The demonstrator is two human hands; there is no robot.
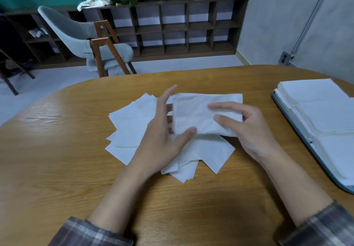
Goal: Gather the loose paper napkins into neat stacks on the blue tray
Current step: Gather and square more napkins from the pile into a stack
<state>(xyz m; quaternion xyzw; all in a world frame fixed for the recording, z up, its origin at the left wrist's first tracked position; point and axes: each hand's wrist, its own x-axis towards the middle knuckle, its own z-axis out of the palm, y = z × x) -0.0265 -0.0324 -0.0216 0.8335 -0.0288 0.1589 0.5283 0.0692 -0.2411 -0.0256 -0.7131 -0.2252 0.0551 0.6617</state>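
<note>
Over the loose napkins (132,129): our napkin bundle (193,109).
Right hand (254,131): grips it.
Left hand (162,132): straight-fingered, touching its edge.

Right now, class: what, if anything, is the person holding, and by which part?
A bundle of napkins: the right hand grips its right end, fingers on top; the left hand touches its left edge with straight fingers and thumb.
</note>
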